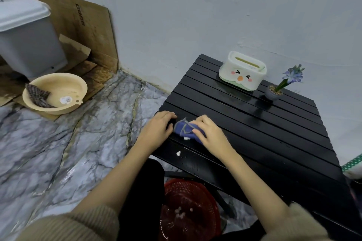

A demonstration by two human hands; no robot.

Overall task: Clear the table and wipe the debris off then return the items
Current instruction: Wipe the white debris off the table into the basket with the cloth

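A black slatted table [254,123] fills the right half of the view. My right hand [210,132] presses a folded blue cloth [185,128] onto its left edge. My left hand [159,124] rests beside the cloth at the table's rim, fingers curled over the edge, holding nothing that I can see. Small white crumbs [178,153] lie on the table near the cloth. At the back stand a white tissue box [242,71] with a cartoon face and a small potted purple flower [274,92].
A red mesh basket [190,211] with white bits inside sits on the floor below the table's near edge. At the left stand a beige basin [56,92] with a dark cloth, a grey lidded bin [27,35] and cardboard [84,31]. The floor is marble-patterned.
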